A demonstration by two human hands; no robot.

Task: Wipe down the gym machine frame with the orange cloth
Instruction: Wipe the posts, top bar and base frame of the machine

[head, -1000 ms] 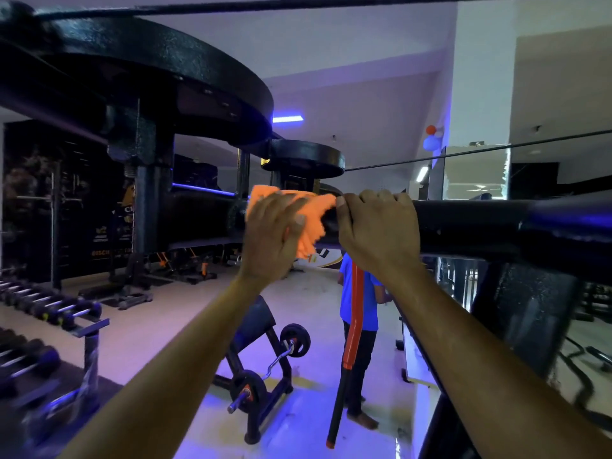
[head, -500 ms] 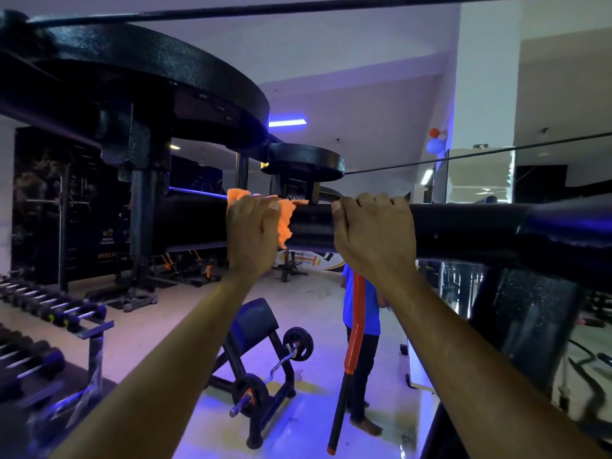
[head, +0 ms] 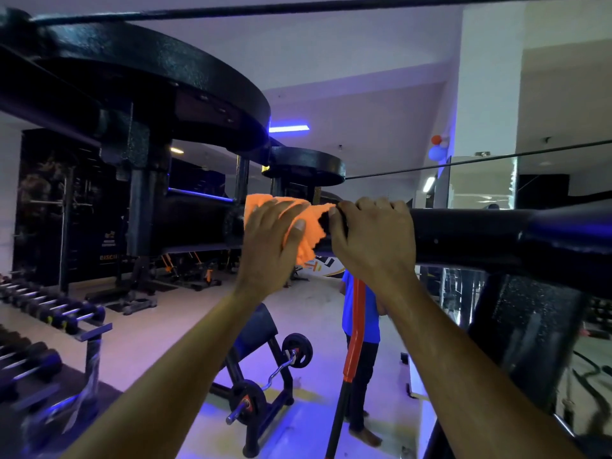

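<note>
Your left hand [head: 271,246] has its fingers spread flat, pressing the orange cloth [head: 299,223] onto the black crossbar [head: 463,233]. At its three o'clock your right hand [head: 374,240] curls over the bar, likely for bracing. The pulley disc [head: 304,167] at twelve o'clock may limit reach.

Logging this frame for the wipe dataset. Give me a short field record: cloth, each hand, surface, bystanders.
cloth: orange cloth draped over the black frame bar, lower edge hanging below it
left hand: left hand presses the cloth against the bar, fingers spread over it
right hand: right hand grips the bare bar just right of the cloth, fingers curled over the top
surface: horizontal bar of the machine, at head height
bystanders: person in a blue shirt standing on the floor below
wipe state: cloth in contact with the bar
</note>
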